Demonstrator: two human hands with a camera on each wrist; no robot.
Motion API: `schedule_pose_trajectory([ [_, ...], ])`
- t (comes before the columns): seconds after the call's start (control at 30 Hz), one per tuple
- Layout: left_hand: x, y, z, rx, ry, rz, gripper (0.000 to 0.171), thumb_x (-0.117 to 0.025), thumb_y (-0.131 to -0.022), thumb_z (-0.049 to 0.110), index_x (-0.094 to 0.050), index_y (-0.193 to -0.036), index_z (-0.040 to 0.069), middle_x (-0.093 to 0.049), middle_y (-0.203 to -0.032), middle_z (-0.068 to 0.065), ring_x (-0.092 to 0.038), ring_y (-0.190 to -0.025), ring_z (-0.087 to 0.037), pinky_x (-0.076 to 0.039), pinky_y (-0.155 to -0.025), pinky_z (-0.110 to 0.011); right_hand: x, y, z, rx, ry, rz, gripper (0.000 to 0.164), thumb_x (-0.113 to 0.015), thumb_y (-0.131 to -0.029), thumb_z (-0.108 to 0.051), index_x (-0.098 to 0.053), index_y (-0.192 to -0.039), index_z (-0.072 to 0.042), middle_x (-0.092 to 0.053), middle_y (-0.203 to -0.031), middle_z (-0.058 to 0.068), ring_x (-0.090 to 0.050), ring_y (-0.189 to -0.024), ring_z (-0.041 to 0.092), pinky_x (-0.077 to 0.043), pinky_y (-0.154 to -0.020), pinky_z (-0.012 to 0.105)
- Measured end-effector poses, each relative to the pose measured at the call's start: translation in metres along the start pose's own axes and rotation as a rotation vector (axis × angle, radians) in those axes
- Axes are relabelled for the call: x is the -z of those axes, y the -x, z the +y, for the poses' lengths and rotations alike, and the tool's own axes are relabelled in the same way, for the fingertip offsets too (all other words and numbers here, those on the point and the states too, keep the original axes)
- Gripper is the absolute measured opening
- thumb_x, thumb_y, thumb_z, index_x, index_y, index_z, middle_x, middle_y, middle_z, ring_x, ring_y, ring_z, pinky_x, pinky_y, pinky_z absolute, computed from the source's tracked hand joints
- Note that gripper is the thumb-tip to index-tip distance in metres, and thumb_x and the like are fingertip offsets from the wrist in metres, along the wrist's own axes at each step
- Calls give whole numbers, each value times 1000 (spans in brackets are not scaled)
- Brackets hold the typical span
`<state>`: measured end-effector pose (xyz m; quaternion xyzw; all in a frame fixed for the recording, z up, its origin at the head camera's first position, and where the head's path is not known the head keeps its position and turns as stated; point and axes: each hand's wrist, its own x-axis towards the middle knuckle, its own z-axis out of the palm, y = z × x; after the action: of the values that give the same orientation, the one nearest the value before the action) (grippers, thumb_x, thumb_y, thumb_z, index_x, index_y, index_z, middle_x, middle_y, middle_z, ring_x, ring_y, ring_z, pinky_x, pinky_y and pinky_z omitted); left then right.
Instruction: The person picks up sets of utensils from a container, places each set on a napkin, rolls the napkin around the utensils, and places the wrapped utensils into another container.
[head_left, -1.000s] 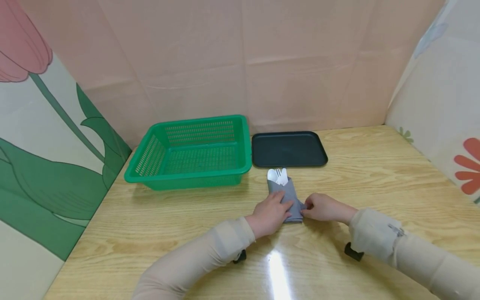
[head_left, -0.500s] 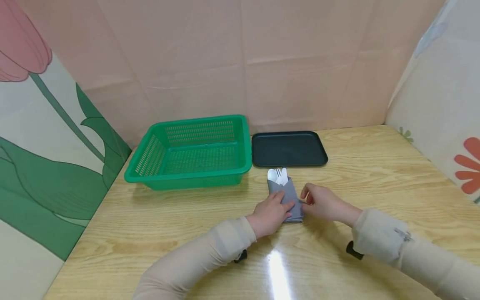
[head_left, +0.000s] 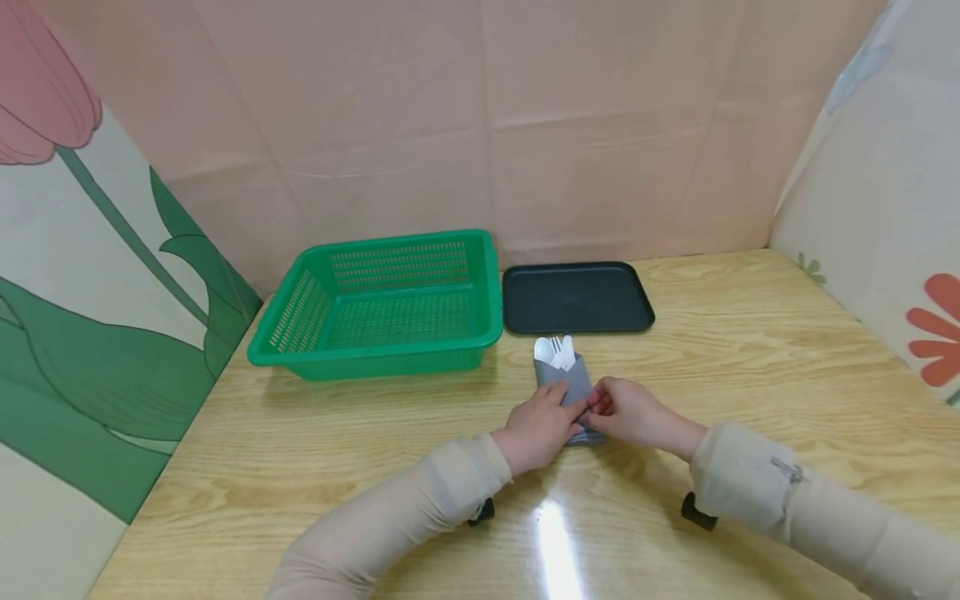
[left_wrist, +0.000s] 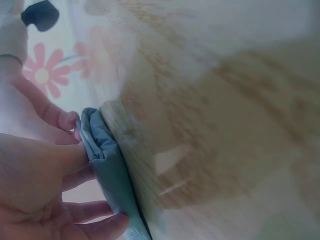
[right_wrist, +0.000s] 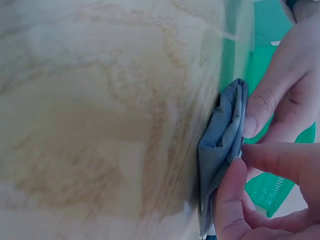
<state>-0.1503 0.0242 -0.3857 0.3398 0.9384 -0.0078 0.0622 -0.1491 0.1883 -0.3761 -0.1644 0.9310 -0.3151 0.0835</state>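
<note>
A grey cloth napkin (head_left: 575, 380) lies folded around a spoon (head_left: 543, 352), a fork (head_left: 557, 345) and a blunt-tipped, knife-like piece (head_left: 568, 347), whose pale ends stick out at the far end. My left hand (head_left: 538, 427) rests on the napkin, its fingers extended across the cloth. From the right side, my right hand (head_left: 632, 412) pinches a napkin edge between thumb and index finger, close to the left fingertips. In the right wrist view, the napkin (right_wrist: 220, 140) shows layered folds at its near end. Most of the cutlery is hidden inside the cloth.
A green plastic basket (head_left: 390, 358) stands at the back left of the wooden table (head_left: 750, 350). Beside it lies a black tray (head_left: 577, 298), just beyond the cutlery tips. A pink backdrop (head_left: 600, 150) closes off the back, and patterned panels flank both sides.
My right hand first held the napkin's right corner, loosened and lifted slightly, and now pinches the cloth further left, over the napkin. The left hand has stayed in place.
</note>
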Motion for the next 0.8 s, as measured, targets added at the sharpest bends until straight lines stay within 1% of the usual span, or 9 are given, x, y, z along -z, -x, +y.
schedule_pose_trajectory([
  [0.23,0,1,0,4,26,8,43,-40,-100,36,-44,-140,22,-39,-147,-11,-40,-134,-23,-43,-102,-32,-3,-2,-1,-51,-14,12,28,-72,-78,-16,-57,-88,6,-62,-76,11,-55,-67,13,-45,-57,23],
  [0.47,-2,2,-2,-24,28,88,41,-44,-98,36,-52,-131,14,-47,-140,-10,-45,-128,-21,-43,-102,-27,-4,-4,3,-62,46,13,33,-74,-78,-18,-55,-89,7,-61,-78,14,-55,-69,17,-46,-60,28],
  [0.53,-1,2,-3,-21,42,96,41,-46,-97,36,-54,-129,12,-48,-138,-10,-46,-128,-21,-42,-102,-28,-4,-4,4,-71,49,9,35,-74,-78,-19,-55,-89,8,-61,-78,14,-55,-69,18,-46,-61,28],
  [0.63,1,2,-5,4,99,91,39,-49,-96,37,-56,-126,12,-49,-137,-11,-47,-127,-21,-42,-102,-29,-4,-5,5,-106,39,-13,37,-73,-79,-21,-55,-90,9,-61,-78,14,-55,-69,17,-47,-62,28],
  [0.7,2,2,-6,32,160,94,40,-52,-95,37,-57,-125,12,-49,-137,-11,-48,-126,-22,-44,-101,-30,-3,-5,4,-137,26,-36,38,-72,-80,-23,-56,-91,9,-61,-79,13,-55,-69,17,-46,-62,27],
  [0.73,2,3,-8,51,196,99,41,-54,-94,37,-57,-125,12,-48,-137,-12,-48,-125,-23,-44,-100,-30,-3,-5,4,-149,22,-46,38,-72,-80,-24,-56,-92,9,-60,-79,13,-54,-69,17,-46,-62,27],
  [0.8,0,3,-11,99,308,114,49,-58,-91,38,-52,-129,8,-47,-135,-13,-49,-121,-24,-45,-98,-30,-3,-6,2,-163,19,-57,39,-72,-81,-25,-56,-93,9,-60,-79,13,-54,-70,17,-46,-62,28],
])
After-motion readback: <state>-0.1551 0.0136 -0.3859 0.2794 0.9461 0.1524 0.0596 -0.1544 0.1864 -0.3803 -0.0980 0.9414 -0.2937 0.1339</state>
